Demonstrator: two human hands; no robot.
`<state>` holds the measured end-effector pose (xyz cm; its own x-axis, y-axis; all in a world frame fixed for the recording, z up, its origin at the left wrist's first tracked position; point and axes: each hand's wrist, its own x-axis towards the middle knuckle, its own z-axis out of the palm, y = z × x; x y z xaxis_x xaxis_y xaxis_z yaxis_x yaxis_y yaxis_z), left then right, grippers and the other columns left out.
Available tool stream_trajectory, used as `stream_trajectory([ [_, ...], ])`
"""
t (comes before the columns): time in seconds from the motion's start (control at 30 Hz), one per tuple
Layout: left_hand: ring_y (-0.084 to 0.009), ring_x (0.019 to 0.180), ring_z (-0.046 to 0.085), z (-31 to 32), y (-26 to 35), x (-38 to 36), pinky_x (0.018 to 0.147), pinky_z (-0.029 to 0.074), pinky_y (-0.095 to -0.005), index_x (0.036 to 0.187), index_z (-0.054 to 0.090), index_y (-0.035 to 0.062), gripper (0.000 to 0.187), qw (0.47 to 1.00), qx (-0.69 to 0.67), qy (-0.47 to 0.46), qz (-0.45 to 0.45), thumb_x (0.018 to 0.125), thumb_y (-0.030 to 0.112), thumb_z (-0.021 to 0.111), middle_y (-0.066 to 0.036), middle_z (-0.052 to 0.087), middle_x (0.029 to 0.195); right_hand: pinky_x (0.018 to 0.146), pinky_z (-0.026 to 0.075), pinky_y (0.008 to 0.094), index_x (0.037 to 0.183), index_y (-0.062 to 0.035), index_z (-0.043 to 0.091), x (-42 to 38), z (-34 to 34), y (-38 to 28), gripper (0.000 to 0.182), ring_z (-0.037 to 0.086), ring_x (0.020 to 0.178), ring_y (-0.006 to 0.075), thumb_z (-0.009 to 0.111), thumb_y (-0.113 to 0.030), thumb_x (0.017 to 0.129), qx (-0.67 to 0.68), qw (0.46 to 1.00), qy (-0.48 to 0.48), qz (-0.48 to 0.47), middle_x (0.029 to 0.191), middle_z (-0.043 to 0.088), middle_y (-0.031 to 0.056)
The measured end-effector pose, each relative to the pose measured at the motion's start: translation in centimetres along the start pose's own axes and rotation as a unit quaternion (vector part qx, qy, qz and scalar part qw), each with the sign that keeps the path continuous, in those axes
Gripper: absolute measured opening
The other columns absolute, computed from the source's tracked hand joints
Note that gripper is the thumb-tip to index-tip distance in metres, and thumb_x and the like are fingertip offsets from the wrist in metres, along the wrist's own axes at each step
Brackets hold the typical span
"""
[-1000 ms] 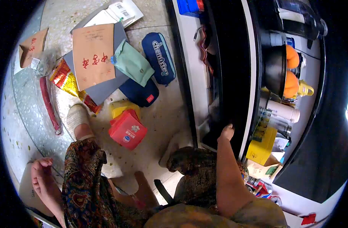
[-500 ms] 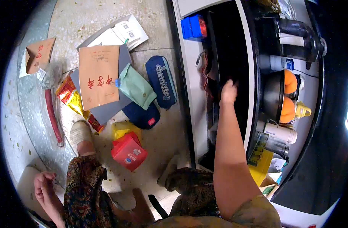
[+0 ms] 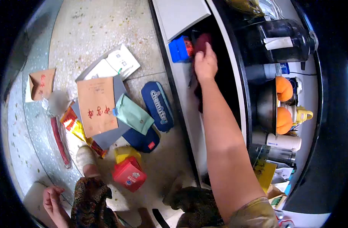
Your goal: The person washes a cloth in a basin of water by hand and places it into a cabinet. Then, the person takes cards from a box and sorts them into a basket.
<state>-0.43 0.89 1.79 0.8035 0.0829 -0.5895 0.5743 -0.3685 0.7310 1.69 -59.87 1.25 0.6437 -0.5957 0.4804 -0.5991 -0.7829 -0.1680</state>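
Observation:
My right hand (image 3: 206,65) is inside the dark compartment of the cabinet, closed on a dark red, cloth-like item (image 3: 203,40). Its exact kind is hard to make out. Just to the left of the fingers stands a blue box (image 3: 179,50) with something red in it, on the pale ledge (image 3: 185,76). At the lower left, my left hand (image 3: 53,200) hangs near my knee. Its fingers are curled in, and nothing shows in them.
On the floor lie brown envelopes (image 3: 96,108), a green pouch (image 3: 134,114), a blue "chemistry" pencil case (image 3: 157,106), a red box (image 3: 129,174) and a white box (image 3: 122,62). The countertop at right holds a black bowl (image 3: 266,105) with orange fruit and a dark jug (image 3: 282,40).
My right hand has moved up along the compartment, and the dark red item is now at its fingers. The view has shifted, so the floor things appear lower. My left hand stays curled.

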Motion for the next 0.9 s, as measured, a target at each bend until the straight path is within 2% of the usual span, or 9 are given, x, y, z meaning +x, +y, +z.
stream_trajectory([
  [0.13, -0.0123, 0.096, 0.044, 0.4, 1.1, -0.9, 0.085, 0.033, -0.0247, 0.101, 0.052, 0.0005, 0.032, 0.992, 0.119, -0.007, 0.05, 0.086, 0.027, 0.045, -0.005, 0.049, 0.103, 0.075, 0.038, 0.042, 0.106, -0.0088, 0.05, -0.2, 1.2, -5.3, 0.037, 0.048, 0.096, 0.0248, 0.053, -0.017, 0.07, -0.032, 0.998, 0.011, -0.061, 0.099, 0.054, 0.0108],
  [0.23, -0.0114, 0.089, 0.046, 1.4, 2.4, -0.7, 0.083, 0.033, -0.0243, 0.092, 0.054, 0.0023, 0.027, 0.992, 0.078, -0.086, 0.04, 0.086, 0.027, 0.045, -0.004, 0.052, 0.096, 0.071, 0.044, 0.039, 0.103, -0.0015, 0.05, -5.5, 1.5, -9.0, 0.03, 0.055, 0.081, 0.0342, 0.046, -0.01, 0.074, 0.284, 0.954, -0.049, -0.084, 0.088, 0.056, 0.0198],
  [0.33, -0.0119, 0.078, 0.049, 3.2, 2.6, -2.0, 0.075, 0.037, -0.0239, 0.087, 0.055, 0.0033, 0.025, 0.991, 0.094, 0.071, 0.057, 0.085, 0.027, 0.048, -0.003, 0.055, 0.085, 0.078, 0.041, 0.029, 0.11, -0.0002, 0.047, -12.1, -1.6, -13.3, 0.032, 0.054, 0.089, 0.0208, 0.043, -0.014, 0.081, 0.45, 0.87, -0.161, 0.119, 0.096, 0.056, 0.0154],
  [0.4, -0.0119, 0.075, 0.049, 1.9, 1.1, -0.7, 0.072, 0.038, -0.0234, 0.086, 0.055, 0.0032, 0.024, 0.997, 0.022, -0.002, 0.073, 0.084, 0.026, 0.049, -0.003, 0.055, 0.081, 0.081, 0.037, 0.025, 0.113, 0.0013, 0.044, -16.0, -3.5, -14.6, 0.033, 0.049, 0.092, 0.0137, 0.042, -0.012, 0.083, 0.523, 0.805, -0.215, 0.178, 0.101, 0.054, 0.0091],
  [0.5, -0.0118, 0.07, 0.049, 1.8, 0.7, -1.1, 0.066, 0.039, -0.0227, 0.085, 0.055, 0.0028, 0.022, 0.996, -0.081, 0.006, 0.043, 0.084, 0.024, 0.05, -0.002, 0.056, 0.076, 0.08, 0.04, 0.0279, 0.115, -0.0006, 0.041, -19.4, -8.4, -16.1, 0.034, 0.052, 0.088, 0.019, 0.042, -0.009, 0.082, 0.572, 0.755, -0.234, 0.22, 0.101, 0.054, 0.0107],
  [0.63, -0.0129, 0.073, 0.051, 2.7, 4.6, -2.4, 0.072, 0.04, -0.0253, 0.076, 0.053, -0.0008, 0.019, 0.987, 0.011, -0.074, 0.142, 0.086, 0.013, 0.044, -0.005, 0.055, 0.073, 0.086, 0.039, 0.0328, 0.112, -0.0054, 0.046, -22.0, -15.3, -15.2, 0.037, 0.049, 0.101, 0.0198, 0.05, -0.018, 0.078, 0.73, 0.448, -0.242, 0.456, 0.107, 0.052, 0.011],
  [0.77, -0.013, 0.073, 0.054, 3.4, 6.9, -2.6, 0.071, 0.041, -0.0241, 0.077, 0.055, -0.0021, 0.023, 0.956, 0.011, -0.142, 0.256, 0.087, 0.014, 0.042, -0.007, 0.058, 0.075, 0.087, 0.038, 0.0382, 0.112, -0.0075, 0.047, -25.0, -20.0, -14.1, 0.043, 0.048, 0.103, 0.0245, 0.049, -0.033, 0.077, 0.745, 0.366, -0.211, 0.516, 0.111, 0.051, 0.0095],
  [0.83, -0.0119, 0.073, 0.053, 3.2, 8.7, -3.6, 0.072, 0.041, -0.0231, 0.079, 0.055, -0.0027, 0.019, 0.943, 0.035, -0.184, 0.276, 0.086, 0.012, 0.044, -0.006, 0.058, 0.076, 0.09, 0.034, 0.0389, 0.113, -0.0073, 0.046, -25.9, -21.5, -13.5, 0.042, 0.046, 0.105, 0.0251, 0.045, -0.031, 0.079, 0.85, 0.26, -0.242, 0.388, 0.114, 0.049, 0.009],
  [0.9, -0.011, 0.073, 0.054, 2.4, 9.7, -4.6, 0.071, 0.041, -0.0227, 0.077, 0.055, -0.0024, 0.017, 0.936, 0.001, -0.219, 0.277, 0.084, 0.008, 0.045, -0.006, 0.059, 0.075, 0.092, 0.033, 0.0397, 0.115, -0.0068, 0.044, -25.4, -24.6, -14.5, 0.042, 0.046, 0.106, 0.0254, 0.043, -0.03, 0.081, 0.831, 0.28, -0.256, 0.406, 0.117, 0.047, 0.0098],
])
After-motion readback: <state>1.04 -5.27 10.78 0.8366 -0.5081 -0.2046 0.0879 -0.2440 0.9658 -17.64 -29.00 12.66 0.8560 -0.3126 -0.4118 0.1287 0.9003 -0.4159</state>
